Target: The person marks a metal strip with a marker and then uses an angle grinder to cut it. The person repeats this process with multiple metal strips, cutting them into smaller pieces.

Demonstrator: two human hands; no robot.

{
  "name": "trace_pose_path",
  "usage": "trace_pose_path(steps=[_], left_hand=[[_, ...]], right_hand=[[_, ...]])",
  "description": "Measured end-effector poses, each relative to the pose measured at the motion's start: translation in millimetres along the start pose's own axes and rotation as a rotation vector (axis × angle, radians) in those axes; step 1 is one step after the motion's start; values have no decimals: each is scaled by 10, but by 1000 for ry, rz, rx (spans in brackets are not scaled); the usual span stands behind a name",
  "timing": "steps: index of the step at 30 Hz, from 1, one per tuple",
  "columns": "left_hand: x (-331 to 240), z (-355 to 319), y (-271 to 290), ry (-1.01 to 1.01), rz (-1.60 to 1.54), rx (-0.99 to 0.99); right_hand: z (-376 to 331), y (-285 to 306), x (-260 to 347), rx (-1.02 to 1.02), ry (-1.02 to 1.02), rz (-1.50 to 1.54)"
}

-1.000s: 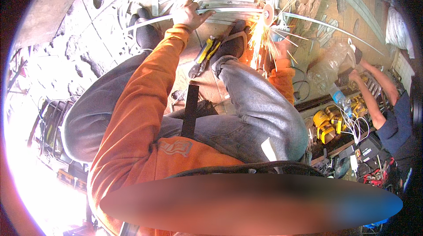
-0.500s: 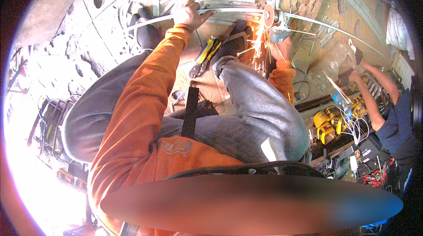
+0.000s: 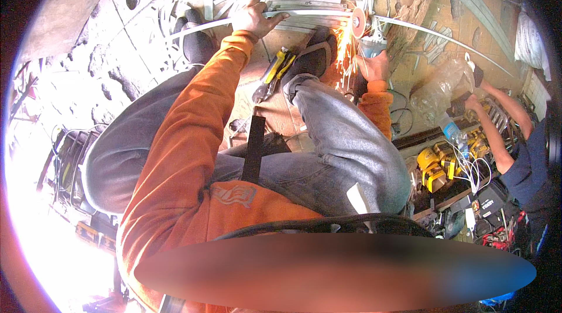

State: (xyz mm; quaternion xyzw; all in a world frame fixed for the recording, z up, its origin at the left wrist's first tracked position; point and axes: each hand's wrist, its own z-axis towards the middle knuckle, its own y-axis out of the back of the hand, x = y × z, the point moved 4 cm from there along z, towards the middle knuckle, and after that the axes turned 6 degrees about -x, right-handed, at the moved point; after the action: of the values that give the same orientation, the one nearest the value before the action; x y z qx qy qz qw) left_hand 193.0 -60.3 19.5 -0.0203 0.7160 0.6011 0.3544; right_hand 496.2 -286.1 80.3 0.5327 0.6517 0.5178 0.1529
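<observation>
- Your left hand [image 3: 253, 16] has its fingers closed around a long pale metal strip [image 3: 304, 14], pinning it down on the floor just beyond your left shoe [image 3: 196, 41].
- The strip's long axis runs left to right across your view, from that grip toward the grinder's disc [image 3: 358, 21].
- Your right hand [image 3: 373, 67] is wrapped shut around the angle grinder [image 3: 369, 47]; the disc touches the strip, and sparks [image 3: 345, 50] fall toward your right sandal [image 3: 313, 55].
- The cut point lies to the right of your left hand, apart from its fingers.
- Yellow-handled pliers [image 3: 275, 70] lie between your feet.
</observation>
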Motion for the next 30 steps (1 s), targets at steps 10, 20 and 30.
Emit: trace_pose_path(steps=[10,20,30], left_hand=[[21,-4,-49,31,65,76],[-17,1,18,-55,23,-70],[-85,73,183,59,8,73]], right_hand=[[41,4,15,-7,10,30],[-37,-44,-61,-26,68,45],[-51,-36,-55,-30,81,-38]])
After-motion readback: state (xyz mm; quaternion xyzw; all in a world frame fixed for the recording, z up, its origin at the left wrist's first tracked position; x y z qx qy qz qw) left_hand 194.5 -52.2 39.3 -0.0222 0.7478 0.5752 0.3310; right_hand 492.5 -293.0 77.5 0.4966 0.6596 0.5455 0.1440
